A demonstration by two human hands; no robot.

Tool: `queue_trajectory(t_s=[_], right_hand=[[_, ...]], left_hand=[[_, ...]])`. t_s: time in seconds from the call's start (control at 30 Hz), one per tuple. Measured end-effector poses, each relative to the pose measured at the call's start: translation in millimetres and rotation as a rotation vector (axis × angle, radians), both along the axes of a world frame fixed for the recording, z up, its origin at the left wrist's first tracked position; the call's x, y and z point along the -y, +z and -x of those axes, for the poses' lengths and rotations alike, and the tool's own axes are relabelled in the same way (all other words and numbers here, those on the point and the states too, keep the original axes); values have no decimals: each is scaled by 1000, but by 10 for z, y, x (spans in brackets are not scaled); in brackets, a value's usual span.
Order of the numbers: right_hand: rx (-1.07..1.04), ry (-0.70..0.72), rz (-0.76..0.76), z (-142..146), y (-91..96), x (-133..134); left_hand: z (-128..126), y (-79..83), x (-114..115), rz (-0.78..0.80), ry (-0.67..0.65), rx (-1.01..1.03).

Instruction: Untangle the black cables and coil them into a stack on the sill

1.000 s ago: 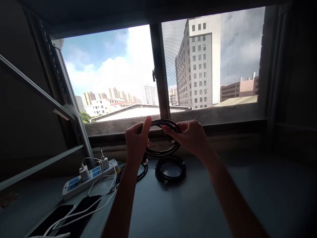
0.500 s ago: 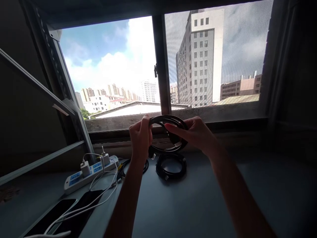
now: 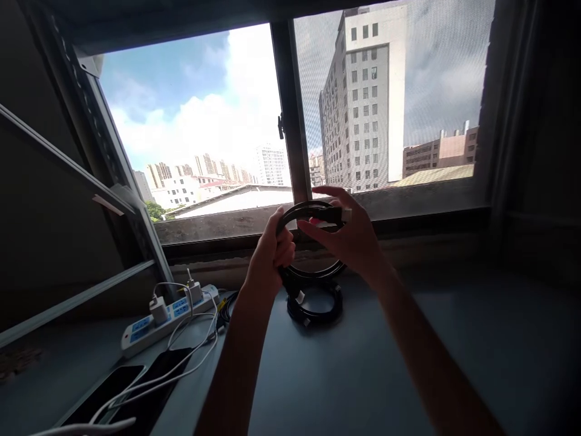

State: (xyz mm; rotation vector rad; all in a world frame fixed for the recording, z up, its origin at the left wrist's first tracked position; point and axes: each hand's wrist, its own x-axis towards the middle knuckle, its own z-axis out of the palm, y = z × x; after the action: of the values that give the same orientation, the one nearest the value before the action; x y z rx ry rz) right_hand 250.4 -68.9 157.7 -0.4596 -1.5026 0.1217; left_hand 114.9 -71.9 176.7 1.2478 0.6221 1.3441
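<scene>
I hold a coiled black cable [image 3: 313, 274] upright in front of the window sill, above the grey table. My left hand [image 3: 271, 254] is closed round the coil's left side. My right hand [image 3: 347, 233] pinches the cable's plug end at the top of the coil, fingers partly spread. Directly below on the table lies a second coiled black cable [image 3: 315, 306]. A third thin dark coil [image 3: 229, 303] lies just left of my left forearm, mostly hidden.
A white power strip [image 3: 167, 318] with two chargers sits at the left; white leads run from it to two dark phones [image 3: 118, 393] at the near left edge. A metal shelf frame [image 3: 122, 200] stands on the left. The window [image 3: 290, 121] fills the back.
Both hands have lifted the coil slightly and tilted it more upright. My right hand has shifted from the coil's right side to its top, now pinching the plug end.
</scene>
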Motion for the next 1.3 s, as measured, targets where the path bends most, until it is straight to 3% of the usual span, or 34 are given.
queue_trajectory(t_s=[0.17,0.4,0.6,0.7,0.83,0.93,1.07,1.17,1.3], right_hand=[[51,-110,-200,-38,13,-11],[110,-202,-165,-78,-8,-32],[217,-404,-132,-129,-91,-226],[286,-360,-34,-140,-170,-373],[378,-427,236,-178,-336,-606],[453,-522,462,-198,-531,-789],[548,-530,682,-179,-828,-982],[623,-513,807,-151,-1020,-1082],[700,-479,912,-124,-1237,-1180]], left_hand=[[29,6,-38,68,-131,106],[139,11,-28,-54,-202,37],[225,-94,-268,3,-286,-51],[155,-206,-407,32,-287,-102],[46,-437,-619,1,-68,-460],[38,-712,-845,40,14,-666],[79,-1105,-1128,80,175,-997],[64,-1311,-1220,49,260,-1207],[-31,-1456,-1209,12,340,-1439]])
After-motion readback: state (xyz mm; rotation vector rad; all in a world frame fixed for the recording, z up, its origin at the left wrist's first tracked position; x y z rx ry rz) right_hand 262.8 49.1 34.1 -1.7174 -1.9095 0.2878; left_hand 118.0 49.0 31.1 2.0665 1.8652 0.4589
